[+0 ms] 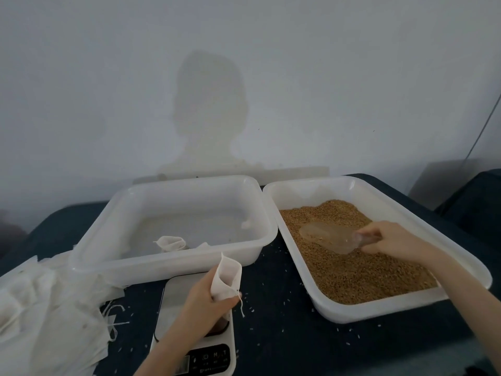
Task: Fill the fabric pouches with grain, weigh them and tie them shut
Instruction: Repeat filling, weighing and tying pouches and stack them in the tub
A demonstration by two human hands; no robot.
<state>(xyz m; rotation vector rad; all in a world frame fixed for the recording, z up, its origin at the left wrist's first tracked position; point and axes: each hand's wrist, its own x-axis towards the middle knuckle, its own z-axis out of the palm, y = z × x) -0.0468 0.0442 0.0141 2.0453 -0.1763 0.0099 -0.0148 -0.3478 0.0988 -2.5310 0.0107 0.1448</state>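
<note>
left hand (208,295) grips an open pouch (226,278); right hand (390,240) holds the scoop (330,237) in grain (352,267).

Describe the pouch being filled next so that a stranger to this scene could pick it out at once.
Find the kitchen scale at the front of the dark table. Just above it, the left hand grips a small white pouch. Unlike the flat pouches piled to the left, it stands upright with its mouth open.
</note>
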